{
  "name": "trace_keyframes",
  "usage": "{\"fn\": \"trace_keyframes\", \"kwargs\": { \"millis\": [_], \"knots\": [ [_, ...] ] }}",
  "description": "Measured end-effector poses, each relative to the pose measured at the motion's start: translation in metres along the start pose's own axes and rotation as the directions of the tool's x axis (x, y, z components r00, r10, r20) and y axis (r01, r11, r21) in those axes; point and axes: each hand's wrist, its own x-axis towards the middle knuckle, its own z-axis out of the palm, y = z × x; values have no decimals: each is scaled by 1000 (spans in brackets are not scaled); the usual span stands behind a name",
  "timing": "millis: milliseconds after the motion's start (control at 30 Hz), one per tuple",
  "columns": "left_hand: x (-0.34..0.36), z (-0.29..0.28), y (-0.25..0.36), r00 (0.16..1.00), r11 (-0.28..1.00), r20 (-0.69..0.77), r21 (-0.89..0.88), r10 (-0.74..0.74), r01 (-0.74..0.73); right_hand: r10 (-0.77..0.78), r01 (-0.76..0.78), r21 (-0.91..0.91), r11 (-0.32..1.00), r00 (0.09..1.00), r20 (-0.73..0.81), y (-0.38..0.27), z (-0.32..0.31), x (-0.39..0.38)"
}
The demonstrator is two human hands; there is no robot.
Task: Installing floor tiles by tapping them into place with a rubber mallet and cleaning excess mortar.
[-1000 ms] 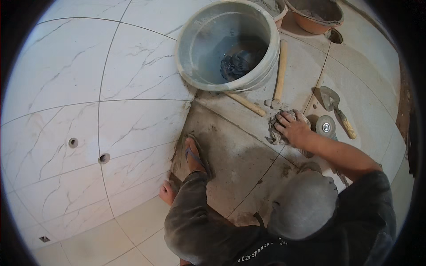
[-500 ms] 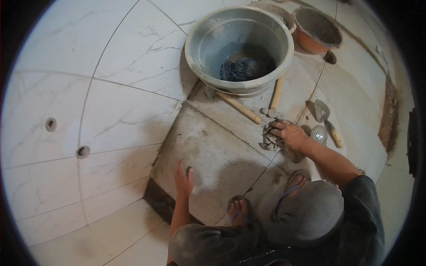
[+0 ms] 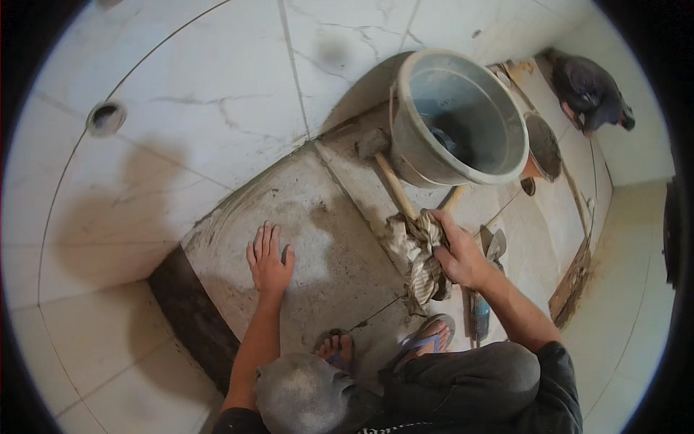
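Note:
A crumpled striped rag (image 3: 419, 257), smeared with grey dirt, hangs from my right hand (image 3: 463, 253), whose fingers are closed on its upper edge. My left hand (image 3: 270, 262) holds nothing; its fingers are spread above or on the dusty grey slab (image 3: 325, 267), and I cannot tell if it touches. Just beyond the rag is a mallet with a wooden handle (image 3: 396, 189) and dark head. A second wooden handle (image 3: 454, 197) shows partly behind my right hand. Beside my right forearm lie a trowel (image 3: 495, 246) and a power tool with a blue-green body (image 3: 479, 315).
A large grey tub (image 3: 405, 137) with something dark inside stands ahead, against the marbled wall tiles (image 3: 217, 137). Behind it is an orange bucket (image 3: 536, 168), near a floor hole (image 3: 528, 186). Another person (image 3: 589, 94) crouches at the far right. The slab ends at a dark edge (image 3: 191, 311).
The view has turned. My right hand, earlier over the crumpled rag on the floor, now grips and raises it. My left hand's fingers have spread. The other person has come into view.

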Motion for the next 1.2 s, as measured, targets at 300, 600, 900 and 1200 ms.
{"fn": "trace_keyframes", "kwargs": {
  "millis": [300,600,900,1200],
  "knots": [
    [-7,7,-21,998,980,-58,-195,17,-28,57,32,-324,946,964,260,56,53,51],
    [-38,-6,-43,1000,999,-21,44,13,-12,55,53,-634,772,987,150,103,178,25],
    [-36,-6,-43,999,997,32,69,-18,16,-194,50,-599,799,965,-178,80,215,193],
    [-36,-2,-46,999,999,-30,31,-12,13,6,37,204,978,979,-204,68,136,230]
  ]
}}
